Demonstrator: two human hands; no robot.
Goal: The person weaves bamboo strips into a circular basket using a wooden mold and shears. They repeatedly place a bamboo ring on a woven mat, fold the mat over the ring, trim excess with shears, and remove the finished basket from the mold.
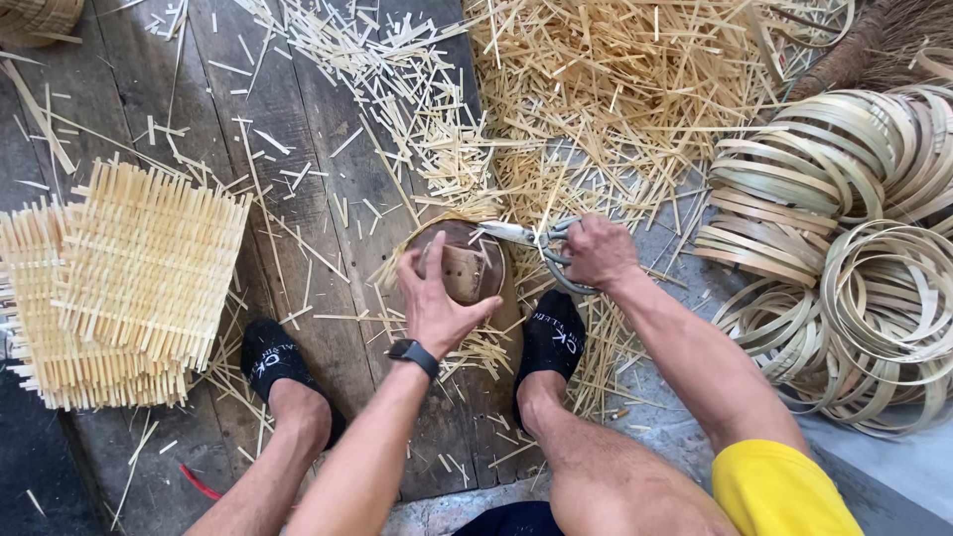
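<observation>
- The left hand [437, 298] lies flat on a round brown wooden form [462, 266], fingers [429, 260] spread over its top and thumb curled round its near edge; a dark watch [413, 354] sits on that wrist.
- Pale bamboo strips stick out from under the round form all round its rim, so a woven mat seems pinned beneath it, though most of that is hidden.
- The right hand [599, 250] is closed round the handles of metal shears [536, 243], whose blades point left and meet the strips at the far right rim of the form.
- The form rests on the dark plank floor [298, 149], about mid-way across, between the person's two feet in black socks [273, 357].
- A stack of square woven bamboo mats [129, 283] lies near the floor's left edge.
- Cut bamboo offcuts [596, 89] are heaped along the far side.
- Coiled bamboo hoops [844, 228] are piled at the right edge.
</observation>
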